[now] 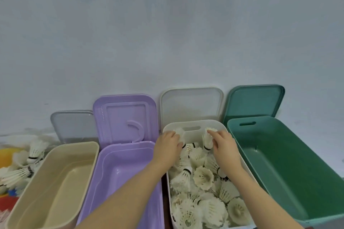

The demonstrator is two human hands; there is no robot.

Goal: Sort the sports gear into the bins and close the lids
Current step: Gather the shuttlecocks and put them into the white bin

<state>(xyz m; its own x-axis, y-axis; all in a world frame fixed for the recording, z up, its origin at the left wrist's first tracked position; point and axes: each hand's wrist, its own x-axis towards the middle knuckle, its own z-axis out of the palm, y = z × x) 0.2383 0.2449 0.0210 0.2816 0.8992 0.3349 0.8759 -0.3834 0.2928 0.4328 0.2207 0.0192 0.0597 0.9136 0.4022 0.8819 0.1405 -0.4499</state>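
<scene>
Left hand (pixel 168 147) and right hand (pixel 222 144) each pinch 1 shuttlecock (pixel 207 138) over the white bin (pixel 168 126).

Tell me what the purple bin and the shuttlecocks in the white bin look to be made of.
Purple lidded storage bin: apparently moulded plastic, smooth and slightly glossy, with soft highlights and rounded corners.
White feathered shuttlecocks: skirts look like real feathers, matte with frayed edges and visible ribs, though synthetic cannot be ruled out; their bases are hard to judge.

Two bare forearms enter from the frame's bottom edge, ending in a left hand (pixel 168 148) and right hand (pixel 224 146) (no sleeves, gloves, rings, watches or bands show), nails short and unpainted.
</scene>
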